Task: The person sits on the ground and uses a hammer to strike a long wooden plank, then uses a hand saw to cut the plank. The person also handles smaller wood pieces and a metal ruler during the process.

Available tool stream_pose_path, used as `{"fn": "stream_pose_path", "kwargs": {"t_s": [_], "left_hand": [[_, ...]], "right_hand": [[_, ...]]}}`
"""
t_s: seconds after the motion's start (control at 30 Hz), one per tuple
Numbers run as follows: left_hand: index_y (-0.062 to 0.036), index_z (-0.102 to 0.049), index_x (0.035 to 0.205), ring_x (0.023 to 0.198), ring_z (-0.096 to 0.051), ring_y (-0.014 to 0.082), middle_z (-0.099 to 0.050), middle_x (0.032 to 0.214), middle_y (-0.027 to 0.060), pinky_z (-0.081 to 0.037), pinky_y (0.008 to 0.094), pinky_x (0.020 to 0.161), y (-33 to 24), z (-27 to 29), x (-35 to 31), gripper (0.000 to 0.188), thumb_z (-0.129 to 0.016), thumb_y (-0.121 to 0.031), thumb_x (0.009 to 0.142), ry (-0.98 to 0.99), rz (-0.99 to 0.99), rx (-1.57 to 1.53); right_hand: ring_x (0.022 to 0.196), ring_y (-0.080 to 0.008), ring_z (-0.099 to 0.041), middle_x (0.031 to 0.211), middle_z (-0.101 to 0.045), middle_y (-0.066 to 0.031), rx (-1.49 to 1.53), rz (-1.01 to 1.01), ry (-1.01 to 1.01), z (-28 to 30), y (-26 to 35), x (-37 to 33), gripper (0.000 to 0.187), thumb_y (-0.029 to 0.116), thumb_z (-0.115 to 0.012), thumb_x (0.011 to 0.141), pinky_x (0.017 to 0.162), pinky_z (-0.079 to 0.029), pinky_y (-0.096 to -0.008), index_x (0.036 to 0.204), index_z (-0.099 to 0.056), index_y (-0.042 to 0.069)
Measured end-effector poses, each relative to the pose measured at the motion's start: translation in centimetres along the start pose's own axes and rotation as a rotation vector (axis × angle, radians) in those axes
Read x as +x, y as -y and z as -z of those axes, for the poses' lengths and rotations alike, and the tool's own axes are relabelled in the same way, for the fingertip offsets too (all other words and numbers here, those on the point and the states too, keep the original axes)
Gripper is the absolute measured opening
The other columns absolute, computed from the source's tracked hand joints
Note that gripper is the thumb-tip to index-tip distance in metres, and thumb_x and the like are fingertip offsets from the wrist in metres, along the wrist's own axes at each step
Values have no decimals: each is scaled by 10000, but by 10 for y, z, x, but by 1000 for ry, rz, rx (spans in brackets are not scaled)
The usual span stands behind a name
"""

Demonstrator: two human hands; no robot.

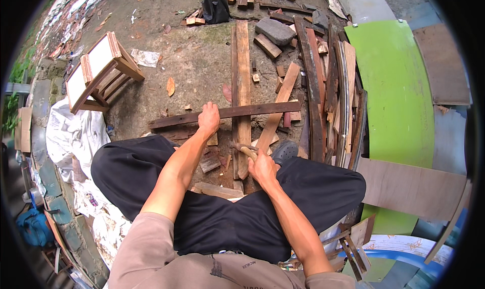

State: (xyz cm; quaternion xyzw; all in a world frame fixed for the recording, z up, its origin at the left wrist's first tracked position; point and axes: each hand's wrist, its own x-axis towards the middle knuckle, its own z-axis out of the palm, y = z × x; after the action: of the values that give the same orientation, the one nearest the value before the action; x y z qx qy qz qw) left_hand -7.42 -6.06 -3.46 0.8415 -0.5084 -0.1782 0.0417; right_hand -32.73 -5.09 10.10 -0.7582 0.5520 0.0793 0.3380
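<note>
My left hand [209, 118] is closed around a long dark wooden strip [252, 110], which runs crosswise in front of me. The strip passes over a lighter wooden beam [243, 71] that points away from me, and its right end reaches a tilted pale plank [284, 93]. In my right hand [263, 166] is a hammer [247, 150], gripped by its wooden handle. Its small dark head is over the near part of the beam, below the strip. Under my legs' edge lie short wood offcuts [210, 162].
To the left stand a small wooden stool [103, 71] and white sacks [76, 137]. A grey stone block [275, 31] sits among offcuts ahead. Long boards [323, 97] are piled at right beside a green panel [396, 86]. A black bag [216, 6] stands far off.
</note>
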Motion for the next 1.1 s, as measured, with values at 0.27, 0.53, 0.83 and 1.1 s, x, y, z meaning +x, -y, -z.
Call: {"fn": "stream_pose_path", "kwargs": {"t_s": [0.27,0.53,0.83,1.1], "left_hand": [[39,-628,1028,1133,-526,380,-544,1164,199,-487,469,940,10,8,-4,312,-538,-226,892,-4,106,-229],[-24,-694,1048,889,-671,345,-693,1056,208,-544,452,750,54,-23,-46,482,-632,-478,898,-151,824,-665],[41,-384,1434,1226,-547,414,-404,1473,266,-572,449,898,-2,-40,-9,946,-667,-635,837,185,1165,-1802],[-23,-567,1197,1029,-624,317,-562,1255,145,-565,433,883,8,-59,36,497,-743,-335,853,131,1144,-1850]], "right_hand": [[836,-466,-675,876,-677,-298,5,53,-50,-4,-5,-1,368,262,-666,849,754,-539,-532,1049,-584,-36],[1041,-404,-658,1067,-697,-238,69,-138,232,29,-6,-1,472,326,-657,862,906,-510,-471,1288,-630,127],[1022,-429,-658,1032,-686,-286,-70,-217,220,13,-27,8,458,354,-646,860,893,-511,-488,1172,-661,19],[937,-442,-675,944,-695,-283,-158,-92,159,1,-18,5,406,331,-661,847,841,-527,-504,1106,-675,18]]}}
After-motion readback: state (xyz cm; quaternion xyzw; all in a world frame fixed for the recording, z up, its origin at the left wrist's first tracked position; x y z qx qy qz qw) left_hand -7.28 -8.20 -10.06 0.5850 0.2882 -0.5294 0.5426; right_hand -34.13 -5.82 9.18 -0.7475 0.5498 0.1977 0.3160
